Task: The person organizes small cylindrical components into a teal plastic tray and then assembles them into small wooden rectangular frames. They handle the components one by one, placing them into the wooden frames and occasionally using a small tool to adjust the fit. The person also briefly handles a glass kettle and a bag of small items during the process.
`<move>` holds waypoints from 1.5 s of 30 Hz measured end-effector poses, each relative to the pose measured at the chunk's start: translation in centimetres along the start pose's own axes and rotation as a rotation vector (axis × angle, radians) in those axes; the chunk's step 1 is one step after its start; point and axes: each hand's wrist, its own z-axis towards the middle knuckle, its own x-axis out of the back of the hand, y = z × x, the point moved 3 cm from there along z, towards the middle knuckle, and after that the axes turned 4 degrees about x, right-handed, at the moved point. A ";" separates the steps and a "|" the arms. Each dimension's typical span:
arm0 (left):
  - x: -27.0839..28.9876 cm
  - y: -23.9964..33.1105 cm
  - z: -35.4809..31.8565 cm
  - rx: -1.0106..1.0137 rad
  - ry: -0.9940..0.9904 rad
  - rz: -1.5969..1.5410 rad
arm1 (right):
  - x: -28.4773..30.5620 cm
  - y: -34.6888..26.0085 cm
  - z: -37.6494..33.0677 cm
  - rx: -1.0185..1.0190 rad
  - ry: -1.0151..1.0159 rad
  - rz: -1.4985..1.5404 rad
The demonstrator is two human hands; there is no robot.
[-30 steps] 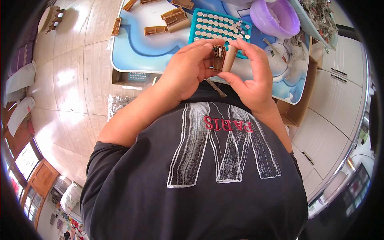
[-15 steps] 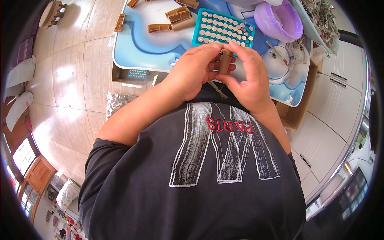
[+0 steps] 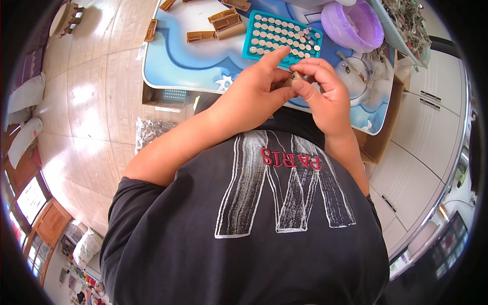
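Note:
Between my two hands, at the near edge of the table, is a small brown plastic casing [image 3: 295, 76]. It is seen nearly end on, and the fingers cover most of it. My right hand [image 3: 325, 94] pinches it between thumb and fingers. My left hand [image 3: 256, 91] is closed on its other side, thumb against it and index finger stretched out toward a teal tray [image 3: 246, 51]. That tray, just beyond the hands, holds rows of small round silvery-white pieces, less orderly at its right side. Several similar brown casings [image 3: 231, 31] lie on the table left of it.
The blue-and-white patterned table [image 3: 168, 63] has a purple basin [image 3: 328, 23] at the far right, beside a container heaped with tangled metallic parts [image 3: 401, 25]. A clear domed piece [image 3: 351, 76] lies right of my hands. Grey cabinets [image 3: 422, 137] stand further right.
The brown casing has turned from upright and lengthwise to nearly end on. My right fingers have curled in over it, and my left index finger has stretched out.

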 end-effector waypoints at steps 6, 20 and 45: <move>0.4 0.6 -0.5 0.146 -0.042 -0.030 | 0.3 0.5 -0.1 -0.188 0.154 0.433; 0.3 0.1 -0.1 0.150 0.064 0.070 | -0.1 1.2 -1.0 -0.142 0.221 0.519; 0.3 -0.6 1.0 0.281 -0.138 -0.575 | 9.9 1.2 14.1 -0.135 -0.350 -1.315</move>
